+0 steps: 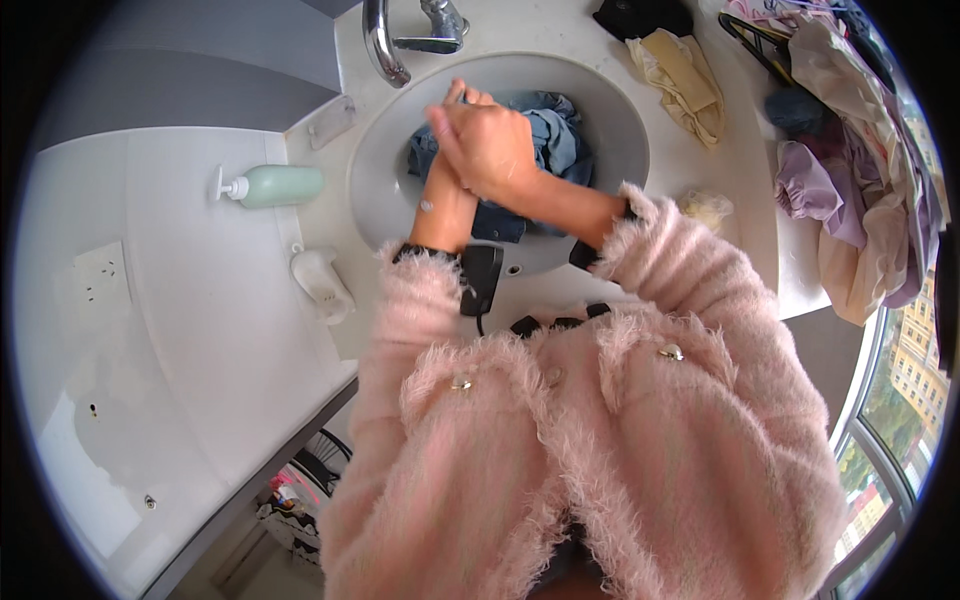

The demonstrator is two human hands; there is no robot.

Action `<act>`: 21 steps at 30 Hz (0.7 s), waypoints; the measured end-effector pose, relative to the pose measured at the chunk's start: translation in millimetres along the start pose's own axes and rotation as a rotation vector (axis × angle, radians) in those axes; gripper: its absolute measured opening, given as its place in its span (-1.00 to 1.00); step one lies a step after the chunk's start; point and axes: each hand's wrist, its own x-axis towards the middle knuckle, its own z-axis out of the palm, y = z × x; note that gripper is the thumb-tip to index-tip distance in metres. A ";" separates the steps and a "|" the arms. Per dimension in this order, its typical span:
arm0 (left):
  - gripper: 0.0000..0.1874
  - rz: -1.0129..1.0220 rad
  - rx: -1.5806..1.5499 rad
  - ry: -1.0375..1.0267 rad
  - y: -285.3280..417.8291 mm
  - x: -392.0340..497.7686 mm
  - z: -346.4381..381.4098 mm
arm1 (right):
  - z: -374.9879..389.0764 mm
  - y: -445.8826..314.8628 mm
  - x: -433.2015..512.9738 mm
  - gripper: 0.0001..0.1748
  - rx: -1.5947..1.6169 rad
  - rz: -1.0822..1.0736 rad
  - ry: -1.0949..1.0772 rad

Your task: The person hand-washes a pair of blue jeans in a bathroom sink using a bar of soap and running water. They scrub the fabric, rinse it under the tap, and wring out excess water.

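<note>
My right hand [495,146] lies across my left hand [457,91] and wrist, above the basin. The right hand's fingers appear to wrap the left, though the fingertips are hidden and the hands are slightly blurred. Most of my left hand is covered, so whether its fingers are bent cannot be told. A small blob of foam [426,205] clings to my left wrist. Beneath both hands a crumpled blue denim garment [559,139] lies in the oval grey washbasin [619,120]. Black bands circle both wrists at the pink fuzzy cuffs.
A chrome faucet [384,49] curves over the basin's back left rim. On the left are a green pump bottle [281,186] and a white soap dish [322,285]. Cream fabric [686,82] lies on the right counter, beside heaped clothes [832,187] near a window.
</note>
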 end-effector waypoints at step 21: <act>-0.62 -0.161 1.023 1.372 -16.1 9.6 40.4 | 14.7 49.3 7.8 -0.55 0.172 0.516 -0.072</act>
